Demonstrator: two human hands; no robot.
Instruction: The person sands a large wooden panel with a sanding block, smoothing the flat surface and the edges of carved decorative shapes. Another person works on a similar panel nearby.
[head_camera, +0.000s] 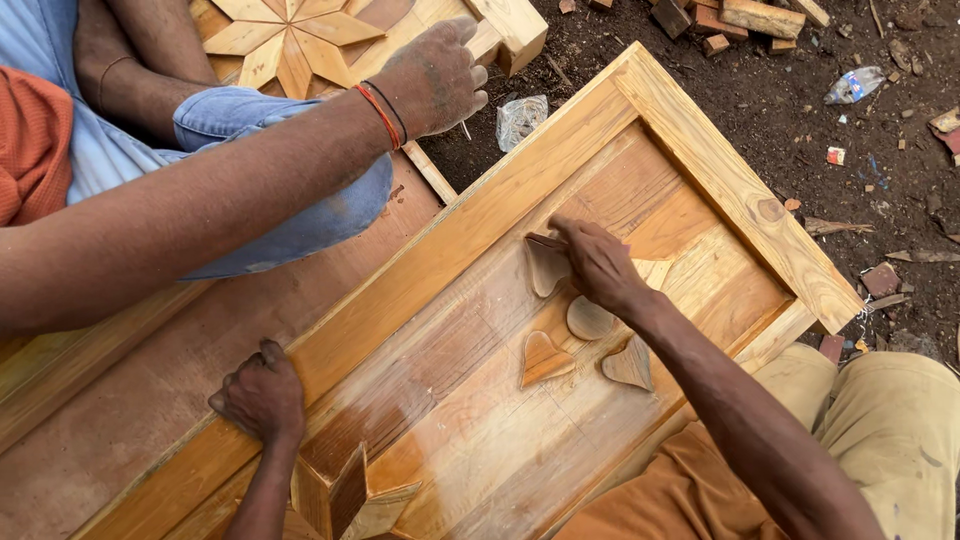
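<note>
Heart-shaped pale wooden inlay piece (546, 266) under right hand (597, 262), fingers pressed flat on it, inside recessed panel of light-brown wooden door frame (700, 165). Left hand (262, 395) curled over frame's near rail. Three more wooden petal pieces (545, 357) just beside. Another person's hand (436, 78) loosely closed beyond frame, near star-pattern wooden panel (290, 35).

1. A framed wooden door panel (690, 150) lies flat and slantwise, running from the near left to the far right.
2. On its recessed middle lie four small heart-shaped wooden pieces (545, 357) grouped around a round wooden disc (588, 320).
3. At its near end sits a star-shaped wooden inlay (350, 495).
4. A broad plank (120, 420) lies along its left side.
5. Bare dirt ground (800, 90) at the far right carries wood offcuts (760, 15), a crushed plastic bottle (855, 85) and a crumpled clear wrapper (520, 118).
</note>
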